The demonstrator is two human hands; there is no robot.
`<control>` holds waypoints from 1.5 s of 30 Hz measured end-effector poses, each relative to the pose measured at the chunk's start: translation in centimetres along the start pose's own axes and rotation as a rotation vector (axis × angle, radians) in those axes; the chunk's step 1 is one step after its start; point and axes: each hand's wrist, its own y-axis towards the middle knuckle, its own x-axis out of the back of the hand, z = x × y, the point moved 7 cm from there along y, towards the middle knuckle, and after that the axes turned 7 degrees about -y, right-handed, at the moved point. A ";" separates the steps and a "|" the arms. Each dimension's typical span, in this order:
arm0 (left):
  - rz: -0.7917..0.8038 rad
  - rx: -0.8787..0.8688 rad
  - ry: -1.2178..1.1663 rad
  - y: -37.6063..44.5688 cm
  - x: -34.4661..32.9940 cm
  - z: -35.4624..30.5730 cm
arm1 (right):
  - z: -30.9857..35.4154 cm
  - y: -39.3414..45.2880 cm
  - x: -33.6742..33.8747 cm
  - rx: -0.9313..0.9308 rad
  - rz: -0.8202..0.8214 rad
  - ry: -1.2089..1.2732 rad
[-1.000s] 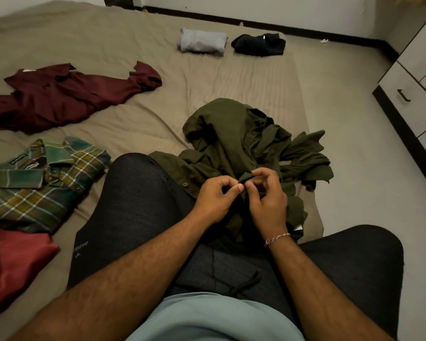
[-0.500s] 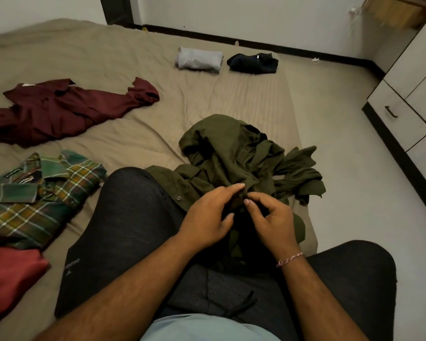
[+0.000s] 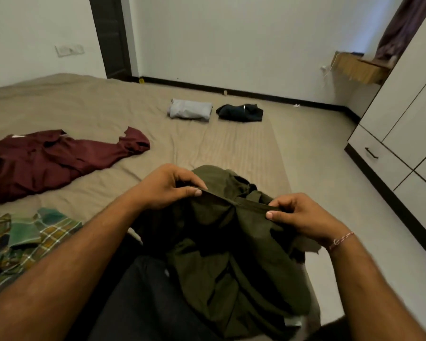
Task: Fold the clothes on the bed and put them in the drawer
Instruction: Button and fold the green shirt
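While the maroon shirt (image 3: 57, 161) lies spread out at the far left of the bed (image 3: 89, 104), a green plaid shirt (image 3: 22, 244) sits crumpled nearer the person, below it and apart from it. To their right, the left hand (image 3: 167, 187) grips a taut edge of the olive green shirt (image 3: 221, 254), thumb pressed against curled fingers (image 3: 194, 184) with the cloth pinched between them. That olive shirt hangs bunched between both hands and drapes down over the person's dark-trousered lap (image 3: 145, 303), at the near right edge of the bed. Farther back on the bed, a folded light grey garment (image 3: 190, 111) lies just beside a folded dark navy garment (image 3: 241, 112), the two close together yet not touching. Further right, the right hand (image 3: 303, 215) pinches the same stretched edge, its thumb and forefinger closed on the cloth, and a thin reddish thread bracelet (image 3: 340, 239) circles its wrist. At the far right stands a white wardrobe (image 3: 408, 99), its lower drawers (image 3: 379, 158) closed, each with a dark handle (image 3: 371, 152).
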 end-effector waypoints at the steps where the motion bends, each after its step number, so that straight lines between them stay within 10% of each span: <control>1: 0.011 0.002 0.015 1.8 1.0 0.1 | 0.1 1.4 1.5 -0.018 -0.011 -0.010; 8: -0.050 0.077 0.419 16.2 9.5 -1.6 | 4.6 11.3 14.4 -0.090 -0.335 -0.139; 16: -0.869 -0.353 0.531 27.6 21.2 -20.9 | 22.5 11.0 32.0 0.159 -1.381 -0.241; 20: -1.034 -0.608 0.615 22.1 19.6 -24.5 | 24.6 5.6 29.2 0.430 -1.584 -0.536; 28: -0.579 -0.200 0.461 6.3 0.8 -2.8 | 5.4 1.8 7.4 0.184 -0.957 -0.821; 32: -0.564 0.177 0.027 -1.2 -8.8 5.4 | -3.7 -0.5 -4.7 -0.160 -0.592 -0.314; 38: -0.643 0.350 -0.323 -6.6 -13.8 5.0 | -5.0 -4.6 -13.4 -0.308 -0.507 0.587; 45: -0.691 0.508 -0.721 -8.5 -16.1 6.2 | -5.1 -4.9 -15.8 -0.326 -0.585 0.718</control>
